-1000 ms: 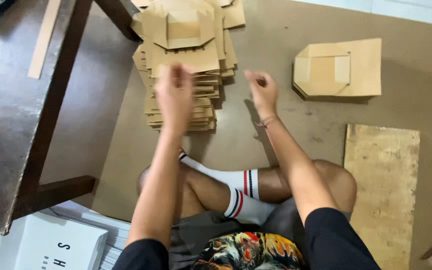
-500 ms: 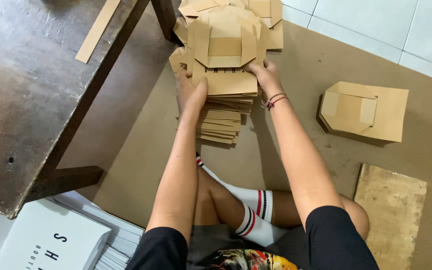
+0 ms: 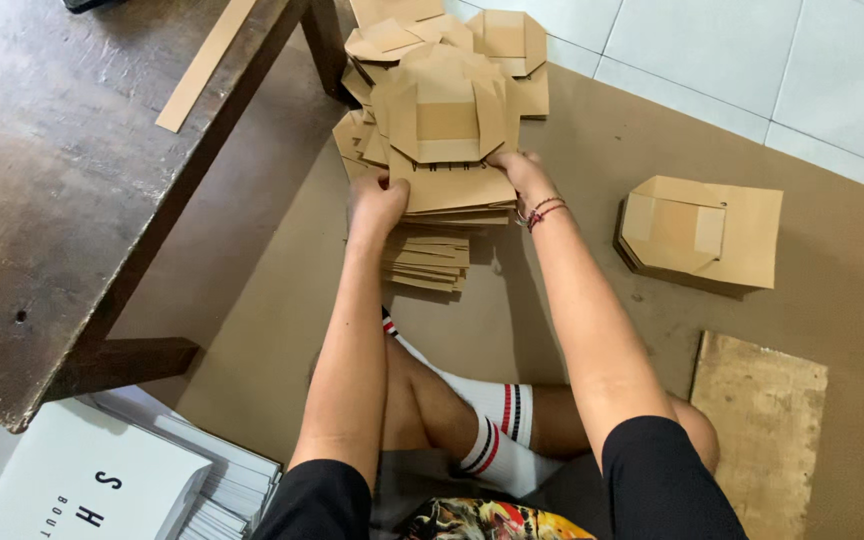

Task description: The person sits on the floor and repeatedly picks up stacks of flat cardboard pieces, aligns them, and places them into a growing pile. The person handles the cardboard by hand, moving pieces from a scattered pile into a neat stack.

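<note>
No filled containers in view; box blanks lie flat. Main stack of cardboard blanks on the floor mat; left hand and right hand both clamped on the upper bundle, lifting it. One smaller pile sits right, one wooden board nearer. Half a second ago the bundle sat lower.

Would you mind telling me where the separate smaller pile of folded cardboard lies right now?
In the head view, the smaller cardboard pile lies on the brown floor sheet, to the right of the right hand and beyond the plywood board.
</note>
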